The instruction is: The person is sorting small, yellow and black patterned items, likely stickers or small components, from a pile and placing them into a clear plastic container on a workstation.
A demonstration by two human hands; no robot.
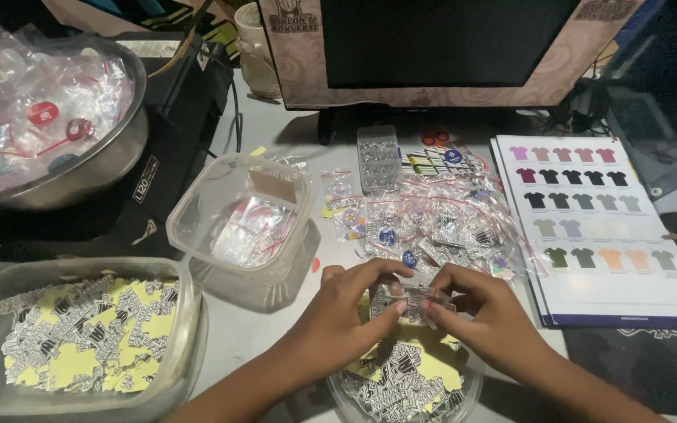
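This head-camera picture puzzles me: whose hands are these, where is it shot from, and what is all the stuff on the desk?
There is no machine here. A person wears a camera on the head, so you look down at their own two bare hands. The left hand and right hand together pinch a small clear zip bag over a round clear bowl of black-and-yellow stickers. Behind the hands lies a heap of filled little bags. To the left stand a square clear tub holding a few bags and a bigger tub of the same stickers; a metal bowl at far left holds more bagged items. On the right lies a printed chart of coloured shirts, and a monitor stands at the back.
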